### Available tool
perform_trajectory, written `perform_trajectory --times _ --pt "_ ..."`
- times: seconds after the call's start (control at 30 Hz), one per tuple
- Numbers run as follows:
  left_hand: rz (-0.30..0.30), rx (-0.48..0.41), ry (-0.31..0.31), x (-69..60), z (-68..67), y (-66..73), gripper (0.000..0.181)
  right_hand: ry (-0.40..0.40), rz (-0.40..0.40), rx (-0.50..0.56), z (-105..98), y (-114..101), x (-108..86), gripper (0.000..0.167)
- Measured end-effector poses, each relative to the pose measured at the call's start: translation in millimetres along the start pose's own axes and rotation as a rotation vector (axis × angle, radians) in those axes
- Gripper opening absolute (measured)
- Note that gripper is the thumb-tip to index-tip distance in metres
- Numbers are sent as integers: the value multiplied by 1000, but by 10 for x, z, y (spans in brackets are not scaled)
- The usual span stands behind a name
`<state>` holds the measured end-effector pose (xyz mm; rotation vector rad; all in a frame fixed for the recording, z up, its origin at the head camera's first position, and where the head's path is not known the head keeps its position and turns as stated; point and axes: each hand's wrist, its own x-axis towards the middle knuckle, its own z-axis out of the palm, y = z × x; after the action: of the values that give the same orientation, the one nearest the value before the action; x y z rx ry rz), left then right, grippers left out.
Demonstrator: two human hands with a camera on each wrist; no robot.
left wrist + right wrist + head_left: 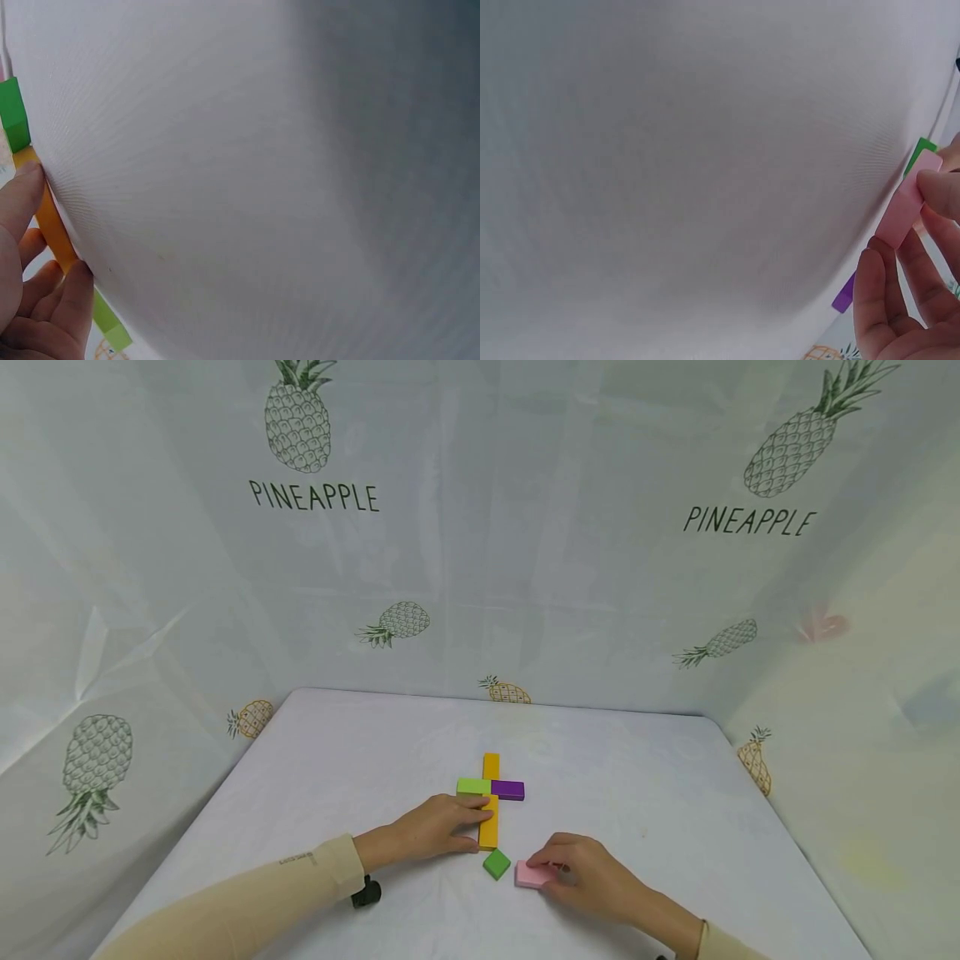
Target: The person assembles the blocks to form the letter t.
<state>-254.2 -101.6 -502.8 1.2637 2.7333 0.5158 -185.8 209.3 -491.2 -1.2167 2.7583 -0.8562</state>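
My left hand reaches in from the left, its fingertips resting on the near yellow block and its thumb touching that block's near end. My right hand pinches a pink block between thumb and fingers, low over the table. In the right wrist view the pink block shows along its length. Between the hands a small green block sits turned like a diamond near the yellow block's end. Beyond them, a light green block and a purple block form crossbars, with another yellow block behind.
A white cloth covers the table. A pineapple-printed curtain hangs behind and along both sides. Under the left sleeve a small black object shows.
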Motion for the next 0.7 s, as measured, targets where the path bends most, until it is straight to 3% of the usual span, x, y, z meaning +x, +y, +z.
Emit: perform_trajectory --times 0.7 --pt "-4 -21 0 -3 2 -11 61 -26 16 -10 44 -19 62 29"
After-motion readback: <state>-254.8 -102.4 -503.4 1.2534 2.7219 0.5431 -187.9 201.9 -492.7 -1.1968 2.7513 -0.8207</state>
